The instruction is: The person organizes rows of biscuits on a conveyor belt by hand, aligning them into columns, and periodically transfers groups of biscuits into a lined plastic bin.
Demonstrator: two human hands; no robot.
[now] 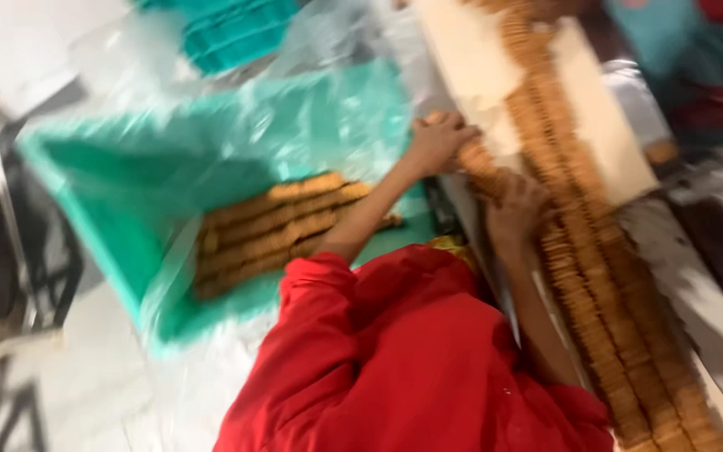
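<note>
The frame is blurred. My left hand [441, 142] and my right hand [516, 205] reach out from red sleeves to a conveyor of brown biscuits [596, 276]. Between the two hands sits a short row of biscuits [477, 163], and each hand presses on one end of it. To the left, below my left forearm, stands a green crate [85, 192] lined with clear plastic. Several rows of biscuits [278, 226] lie side by side on its bottom.
Pale guide boards [604, 117] flank the biscuit lines on the conveyor. A second teal crate [236, 29] stands at the top. Another person's teal and red clothing [696, 50] shows at the upper right. A dark metal frame [10, 251] stands at the far left.
</note>
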